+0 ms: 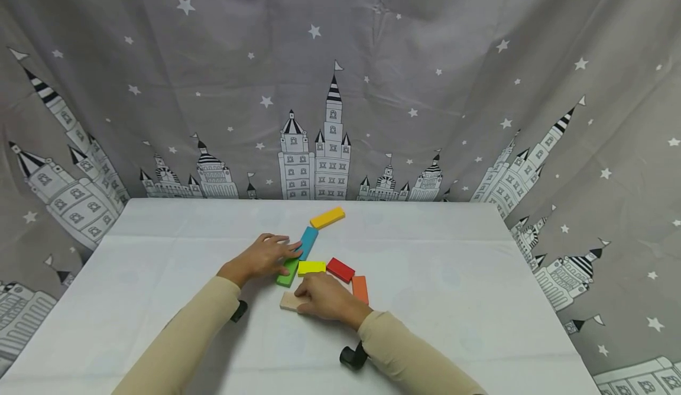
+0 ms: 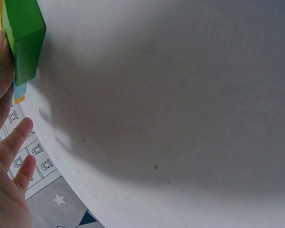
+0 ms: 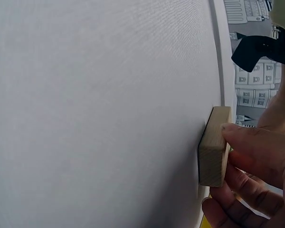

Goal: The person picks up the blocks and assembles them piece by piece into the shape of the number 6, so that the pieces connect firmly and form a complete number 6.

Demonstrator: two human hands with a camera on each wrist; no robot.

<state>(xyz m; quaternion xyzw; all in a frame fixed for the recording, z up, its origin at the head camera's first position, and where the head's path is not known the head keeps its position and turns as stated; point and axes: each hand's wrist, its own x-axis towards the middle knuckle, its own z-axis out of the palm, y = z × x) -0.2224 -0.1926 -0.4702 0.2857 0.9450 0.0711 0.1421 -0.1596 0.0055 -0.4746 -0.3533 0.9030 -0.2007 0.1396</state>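
My right hand (image 1: 326, 295) pinches a plain wooden block (image 1: 289, 301) lying on the white table. In the right wrist view, the thumb rests along one edge of this wooden block (image 3: 213, 147), with the other fingers curled at its far side. Thumb and forefinger of my left hand (image 1: 263, 256) hold a green block (image 1: 288, 273); its other fingers are spread. The green block (image 2: 26, 45) shows at the top left of the left wrist view. A blue block (image 1: 308, 242) continues from the green one's far end, partly behind the left fingers. Beside the green block lies a yellow block (image 1: 311, 268).
Further right lie a red block (image 1: 340, 269) and an orange block (image 1: 360, 289), partly behind the right hand. An amber block (image 1: 327, 217) touches or nearly touches the blue one near the back. Behind the white table (image 1: 452, 300) hangs a grey castle-print curtain (image 1: 383, 46).
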